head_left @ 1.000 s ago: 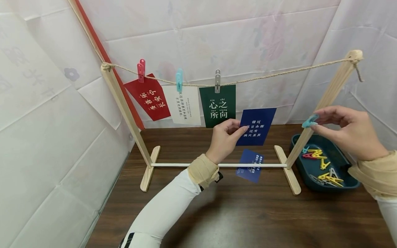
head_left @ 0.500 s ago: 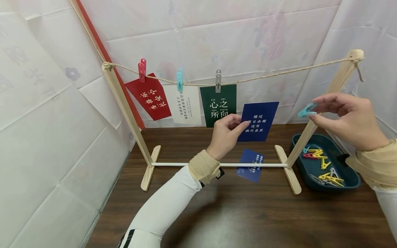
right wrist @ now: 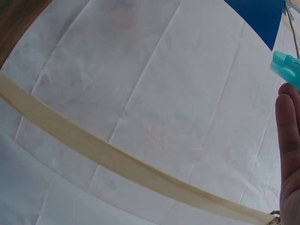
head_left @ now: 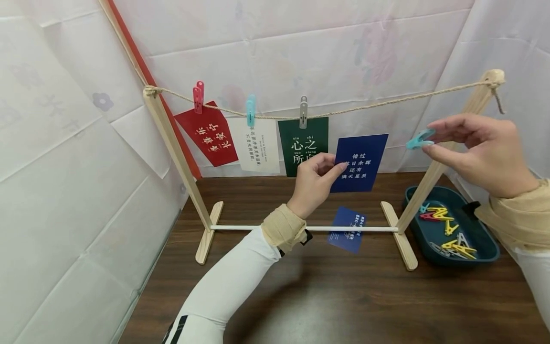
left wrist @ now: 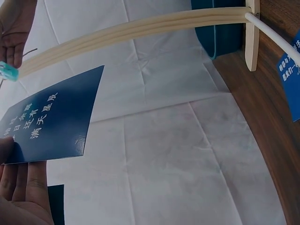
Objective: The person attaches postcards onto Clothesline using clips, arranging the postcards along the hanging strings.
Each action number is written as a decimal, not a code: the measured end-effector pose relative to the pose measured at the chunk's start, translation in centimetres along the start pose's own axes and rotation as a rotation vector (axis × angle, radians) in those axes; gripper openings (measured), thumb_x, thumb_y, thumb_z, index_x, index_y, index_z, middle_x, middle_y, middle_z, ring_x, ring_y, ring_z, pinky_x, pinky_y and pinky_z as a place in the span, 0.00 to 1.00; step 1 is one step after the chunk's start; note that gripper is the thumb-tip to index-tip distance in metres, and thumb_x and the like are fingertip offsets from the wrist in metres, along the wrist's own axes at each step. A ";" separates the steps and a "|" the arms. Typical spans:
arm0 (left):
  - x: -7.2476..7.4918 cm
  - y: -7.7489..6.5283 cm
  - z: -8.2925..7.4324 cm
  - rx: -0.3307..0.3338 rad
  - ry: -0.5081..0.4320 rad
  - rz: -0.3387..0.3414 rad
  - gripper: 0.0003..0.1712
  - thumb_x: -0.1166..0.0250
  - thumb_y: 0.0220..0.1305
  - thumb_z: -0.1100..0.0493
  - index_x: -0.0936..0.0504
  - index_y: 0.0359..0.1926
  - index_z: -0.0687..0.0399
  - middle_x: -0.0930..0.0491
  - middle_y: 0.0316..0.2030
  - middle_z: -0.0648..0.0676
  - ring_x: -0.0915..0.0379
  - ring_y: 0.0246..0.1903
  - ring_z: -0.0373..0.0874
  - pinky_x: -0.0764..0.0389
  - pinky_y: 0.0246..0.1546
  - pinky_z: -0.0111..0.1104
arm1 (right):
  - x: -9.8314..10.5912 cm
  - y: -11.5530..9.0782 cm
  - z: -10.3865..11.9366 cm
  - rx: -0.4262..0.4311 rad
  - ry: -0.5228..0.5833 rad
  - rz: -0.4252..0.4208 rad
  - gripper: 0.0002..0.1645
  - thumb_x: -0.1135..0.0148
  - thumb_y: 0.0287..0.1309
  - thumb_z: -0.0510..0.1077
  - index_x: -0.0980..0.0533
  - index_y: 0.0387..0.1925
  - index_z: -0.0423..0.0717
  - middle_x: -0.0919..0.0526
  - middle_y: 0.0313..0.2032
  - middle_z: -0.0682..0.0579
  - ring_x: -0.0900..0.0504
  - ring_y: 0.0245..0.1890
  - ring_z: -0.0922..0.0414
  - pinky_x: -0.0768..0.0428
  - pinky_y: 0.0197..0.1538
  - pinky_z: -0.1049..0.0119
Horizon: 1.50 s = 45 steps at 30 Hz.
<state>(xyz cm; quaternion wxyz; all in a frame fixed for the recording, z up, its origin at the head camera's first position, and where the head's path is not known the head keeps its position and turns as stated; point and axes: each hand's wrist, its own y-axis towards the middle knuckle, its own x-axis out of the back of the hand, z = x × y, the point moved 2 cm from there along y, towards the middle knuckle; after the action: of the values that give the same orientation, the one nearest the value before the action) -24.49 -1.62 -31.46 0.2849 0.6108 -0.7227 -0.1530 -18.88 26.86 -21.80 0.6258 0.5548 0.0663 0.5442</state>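
My left hand (head_left: 315, 184) pinches a dark blue card (head_left: 360, 163) with white writing by its left edge, below the rope (head_left: 382, 103) and apart from it. In the left wrist view the thumb lies over the printed face of the card (left wrist: 61, 119). Off to the right, my right hand (head_left: 481, 153) pinches a light blue clothespin (head_left: 418, 139) between thumb and fingers, in front of the wooden post. On the rope hang a red card (head_left: 208, 134) from a red clothespin, a white card (head_left: 254, 145) from a light blue one, and a green card (head_left: 303, 143) from a grey one.
Two wooden posts (head_left: 176, 157) with feet hold the rope, joined low by a white rod (head_left: 240, 228). Another blue card (head_left: 347, 231) lies on the brown table (head_left: 326, 296). A dark green tray (head_left: 490, 255) with several clothespins stands beside the right post.
Both hands have risen toward the rope, the left with the blue card, the right with the light blue clothespin. The right hand has also shifted a little left. The hanging cards stay put.
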 end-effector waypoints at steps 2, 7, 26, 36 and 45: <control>0.0 0.1 -0.1 -0.003 -0.003 -0.003 0.09 0.29 0.74 0.63 0.12 0.47 0.67 0.08 0.40 0.64 0.22 0.33 0.30 0.20 0.37 0.23 | 0.0 0.3 0.3 -0.001 -0.012 -0.009 0.22 0.24 0.48 0.18 0.14 0.47 0.26 0.17 0.42 0.86 0.16 0.39 0.83 0.23 0.46 0.89; -0.1 0.5 -0.4 -0.009 -0.011 0.004 0.09 0.29 0.74 0.63 0.12 0.48 0.66 0.08 0.41 0.63 0.21 0.34 0.31 0.20 0.38 0.22 | -0.2 1.0 0.9 -0.003 -0.002 -0.025 0.20 0.24 0.49 0.19 0.15 0.47 0.26 0.17 0.42 0.85 0.15 0.40 0.82 0.22 0.46 0.89; 0.0 1.5 -1.5 -0.034 -0.024 -0.020 0.08 0.29 0.74 0.64 0.12 0.47 0.67 0.08 0.41 0.64 0.17 0.34 0.35 0.21 0.36 0.23 | -0.9 3.8 2.7 0.019 0.019 -0.100 0.11 0.24 0.59 0.25 0.13 0.44 0.25 0.16 0.42 0.84 0.14 0.42 0.81 0.21 0.49 0.87; 0.1 2.0 -1.7 -0.040 -0.021 -0.030 0.08 0.29 0.74 0.65 0.13 0.47 0.68 0.09 0.41 0.65 0.21 0.34 0.31 0.21 0.39 0.22 | -1.2 5.0 4.2 0.110 0.018 -0.093 0.08 0.29 0.62 0.23 0.15 0.43 0.22 0.19 0.44 0.89 0.14 0.43 0.81 0.20 0.45 0.85; 0.2 2.3 -2.0 -0.041 0.004 -0.027 0.09 0.30 0.74 0.64 0.13 0.48 0.67 0.09 0.42 0.65 0.20 0.34 0.37 0.22 0.38 0.22 | -1.8 6.1 4.8 0.122 0.022 -0.074 0.07 0.28 0.63 0.25 0.14 0.44 0.25 0.16 0.45 0.82 0.14 0.46 0.81 0.19 0.53 0.83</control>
<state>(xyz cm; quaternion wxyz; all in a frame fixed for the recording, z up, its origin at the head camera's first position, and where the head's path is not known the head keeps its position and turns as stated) -25.15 -1.10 -28.58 0.2967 0.6149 -0.7105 -0.1704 -20.04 21.25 -16.28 0.6097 0.5832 0.1266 0.5217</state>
